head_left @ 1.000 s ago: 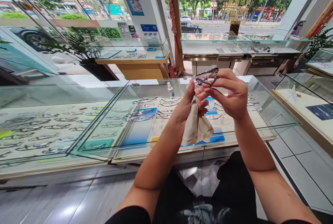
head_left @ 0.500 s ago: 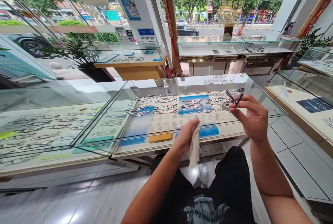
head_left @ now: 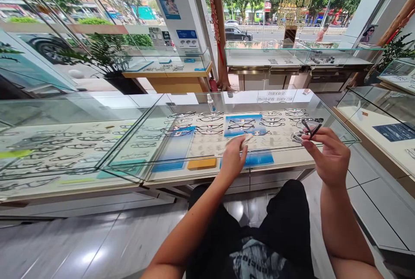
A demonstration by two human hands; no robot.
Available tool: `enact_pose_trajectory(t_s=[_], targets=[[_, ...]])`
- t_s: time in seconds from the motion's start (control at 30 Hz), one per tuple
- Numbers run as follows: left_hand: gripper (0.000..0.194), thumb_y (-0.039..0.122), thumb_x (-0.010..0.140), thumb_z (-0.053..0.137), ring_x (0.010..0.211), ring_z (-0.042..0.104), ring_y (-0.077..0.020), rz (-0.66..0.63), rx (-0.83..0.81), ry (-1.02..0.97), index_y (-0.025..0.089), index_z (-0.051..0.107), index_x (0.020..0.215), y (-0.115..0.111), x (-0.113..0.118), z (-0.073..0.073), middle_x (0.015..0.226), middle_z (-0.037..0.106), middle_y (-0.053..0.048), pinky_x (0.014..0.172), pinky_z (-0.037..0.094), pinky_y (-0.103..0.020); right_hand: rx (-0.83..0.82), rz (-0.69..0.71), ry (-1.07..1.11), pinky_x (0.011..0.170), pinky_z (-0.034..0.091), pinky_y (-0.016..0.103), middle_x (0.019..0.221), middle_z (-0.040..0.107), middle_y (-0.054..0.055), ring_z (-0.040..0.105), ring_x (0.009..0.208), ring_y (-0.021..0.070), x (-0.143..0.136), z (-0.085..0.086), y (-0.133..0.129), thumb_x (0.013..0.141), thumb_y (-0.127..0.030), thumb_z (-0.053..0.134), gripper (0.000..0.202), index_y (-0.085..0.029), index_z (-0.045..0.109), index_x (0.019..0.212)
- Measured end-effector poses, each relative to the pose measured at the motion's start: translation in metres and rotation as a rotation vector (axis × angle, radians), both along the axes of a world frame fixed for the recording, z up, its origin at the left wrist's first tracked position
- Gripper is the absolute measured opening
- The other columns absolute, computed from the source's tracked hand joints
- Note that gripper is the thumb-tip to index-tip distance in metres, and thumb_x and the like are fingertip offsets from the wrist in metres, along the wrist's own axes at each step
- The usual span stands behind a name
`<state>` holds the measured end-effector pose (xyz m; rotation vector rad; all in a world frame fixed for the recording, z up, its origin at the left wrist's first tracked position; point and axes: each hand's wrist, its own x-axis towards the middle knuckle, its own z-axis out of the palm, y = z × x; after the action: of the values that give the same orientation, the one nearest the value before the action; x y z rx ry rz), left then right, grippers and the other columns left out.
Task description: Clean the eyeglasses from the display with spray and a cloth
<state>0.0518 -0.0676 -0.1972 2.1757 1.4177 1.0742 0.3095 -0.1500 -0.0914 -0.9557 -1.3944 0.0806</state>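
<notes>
My right hand (head_left: 331,153) pinches a pair of eyeglasses (head_left: 311,129) by its dark temples, above the right end of the glass display case (head_left: 181,174). My left hand (head_left: 234,154) is closed on a pale cleaning cloth (head_left: 247,141) over the front middle of the case; most of the cloth is hidden by the fingers. Under the glass, several spectacle frames (head_left: 209,129) lie in rows, some on a blue card (head_left: 244,119). A small white spray bottle (head_left: 211,104) stands upright beyond my left hand.
An orange-yellow case (head_left: 202,164) and a blue panel (head_left: 261,158) lie near the display's front edge. Another glass case (head_left: 48,168) adjoins on the left, and a further one (head_left: 379,112) stands at right. My knees (head_left: 293,197) are close to the front.
My left hand has lifted the cloth, which hung down before, up over the glass top. My right hand has shifted right and slightly down with the eyeglasses. The view has moved slightly.
</notes>
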Motion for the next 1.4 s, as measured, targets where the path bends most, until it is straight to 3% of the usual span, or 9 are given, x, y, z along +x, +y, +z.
enact_pose_trajectory(t_s=[0.1, 0.2, 0.37, 0.7, 0.9, 1.03, 1.17, 1.3, 1.4], targets=[[0.062, 0.053, 0.097, 0.059, 0.150, 0.052, -0.0402, -0.102, -0.021, 0.229, 0.011, 0.060, 0.142, -0.005, 0.007, -0.026, 0.156, 0.058, -0.025, 0.125, 0.038, -0.058, -0.013, -0.009, -0.015, 0.088, 0.063, 0.048, 0.096, 0.080, 0.005, 0.076, 0.095, 0.0260, 0.002, -0.002, -0.001, 0.086, -0.031, 0.086, 0.005, -0.029, 0.085, 0.091], [0.084, 0.065, 0.095, 0.059, 0.159, 0.040, -0.0397, -0.151, -0.022, 0.437, 0.008, 0.049, 0.156, -0.006, 0.008, -0.035, 0.168, 0.043, -0.025, 0.131, 0.031, -0.055, -0.014, -0.017, -0.016, 0.088, 0.063, 0.048, 0.095, 0.080, 0.005, 0.076, 0.096, 0.0263, 0.005, -0.004, -0.001, 0.086, -0.030, 0.086, 0.006, -0.029, 0.085, 0.091], [0.097, 0.070, 0.092, 0.060, 0.162, 0.034, -0.0402, -0.243, -0.020, 0.540, 0.005, 0.040, 0.162, 0.001, 0.029, -0.033, 0.173, 0.034, -0.025, 0.132, 0.029, -0.053, -0.011, -0.023, -0.011, 0.087, 0.064, 0.047, 0.094, 0.079, 0.005, 0.076, 0.095, 0.0265, 0.007, -0.005, 0.000, 0.086, -0.029, 0.086, 0.004, -0.029, 0.085, 0.089], [0.109, 0.073, 0.089, 0.063, 0.164, 0.027, -0.0429, -0.425, 0.019, 0.577, 0.000, 0.033, 0.164, 0.007, 0.121, -0.029, 0.175, 0.027, -0.028, 0.133, 0.023, -0.053, -0.008, -0.017, -0.042, 0.090, 0.060, 0.047, 0.100, 0.081, 0.005, 0.075, 0.098, 0.0269, 0.014, -0.012, -0.004, 0.087, -0.027, 0.085, 0.009, -0.030, 0.085, 0.096], [0.109, 0.069, 0.088, 0.068, 0.161, 0.032, -0.0426, -0.516, 0.045, 0.557, -0.002, 0.034, 0.163, 0.006, 0.165, -0.024, 0.170, 0.037, -0.030, 0.134, 0.020, -0.052, -0.024, -0.024, -0.011, 0.089, 0.060, 0.044, 0.097, 0.079, 0.005, 0.074, 0.096, 0.0247, 0.011, -0.010, 0.001, 0.086, -0.027, 0.087, 0.008, -0.030, 0.085, 0.094], [0.099, 0.067, 0.085, 0.072, 0.155, 0.041, -0.0412, -0.593, 0.040, 0.479, 0.004, 0.046, 0.157, 0.015, 0.159, -0.017, 0.165, 0.046, -0.027, 0.131, 0.027, -0.053, -0.031, 0.077, 0.062, 0.089, 0.061, 0.042, 0.096, 0.079, 0.005, 0.075, 0.096, 0.0236, -0.003, -0.001, 0.021, 0.088, -0.034, 0.085, 0.006, -0.028, 0.084, 0.090], [0.080, 0.062, 0.085, 0.072, 0.151, 0.047, -0.0384, -0.678, 0.014, 0.455, 0.013, 0.059, 0.147, 0.024, 0.139, -0.014, 0.161, 0.054, -0.020, 0.126, 0.034, -0.054, -0.008, 0.194, 0.069, 0.086, 0.062, 0.042, 0.095, 0.079, 0.004, 0.075, 0.095, 0.0231, -0.027, 0.021, 0.051, 0.088, -0.038, 0.084, 0.010, -0.028, 0.084, 0.089], [0.087, 0.059, 0.082, 0.077, 0.154, 0.044, -0.0395, -0.713, 0.009, 0.494, 0.012, 0.055, 0.151, 0.026, 0.123, -0.017, 0.165, 0.051, -0.019, 0.130, 0.029, -0.055, 0.071, 0.324, 0.005, 0.091, 0.060, 0.042, 0.097, 0.078, 0.002, 0.074, 0.096, 0.0210, -0.052, 0.049, 0.083, 0.091, -0.033, 0.082, 0.004, -0.032, 0.085, 0.094], [0.089, 0.057, 0.084, 0.076, 0.158, 0.040, -0.0348, -0.749, 0.016, 0.478, 0.012, 0.048, 0.156, 0.025, 0.112, -0.008, 0.168, 0.046, -0.018, 0.132, 0.029, -0.049, 0.088, 0.418, -0.013, 0.094, 0.061, 0.043, 0.099, 0.078, 0.002, 0.074, 0.099, 0.0217, -0.068, 0.072, 0.106, 0.091, -0.039, 0.082, 0.007, -0.032, 0.084, 0.092]])
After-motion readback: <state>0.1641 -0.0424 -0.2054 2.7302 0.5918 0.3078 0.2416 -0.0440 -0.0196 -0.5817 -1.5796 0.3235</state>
